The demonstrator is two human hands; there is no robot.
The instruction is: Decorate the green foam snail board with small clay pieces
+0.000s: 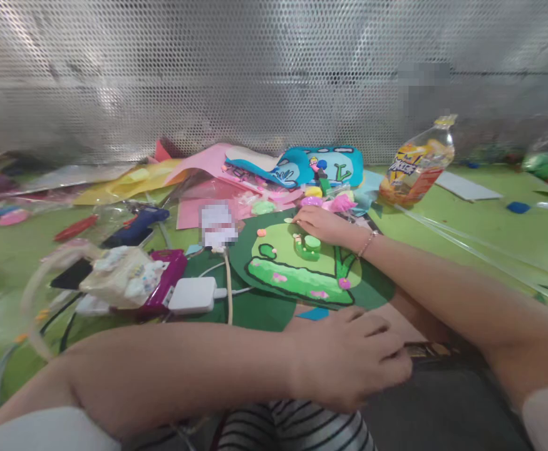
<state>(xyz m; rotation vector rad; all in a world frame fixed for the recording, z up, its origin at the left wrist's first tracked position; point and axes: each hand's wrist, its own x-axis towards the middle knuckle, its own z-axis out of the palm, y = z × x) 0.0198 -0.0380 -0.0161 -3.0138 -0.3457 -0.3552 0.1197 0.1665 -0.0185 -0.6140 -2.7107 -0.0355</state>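
Observation:
A clay picture (302, 285) lies on a dark green sheet (264, 316), with a black-outlined green strip, pink patches and a small round-topped green figure (311, 244) on a light green ground. My right hand (323, 225), a thin bracelet at its wrist, reaches over the picture's top edge. Its fingers are drawn together at a small pale clay piece (289, 220); the thumb is partly hidden. My left hand (353, 357) rests at the near table edge below the picture, fingers loosely bent and somewhat apart, with nothing seen in them. Near it lies a blue paper scrap (314, 314).
To the left are a white charger (193, 294) with cables, a cream decorated case (118, 275) and a blue tool (144, 222). Behind lie blue clay pictures (323, 166), pink paper (198, 166) and wrapped clay. A drink bottle (417, 166) stands tilted at right, before a perforated metal panel (255, 75).

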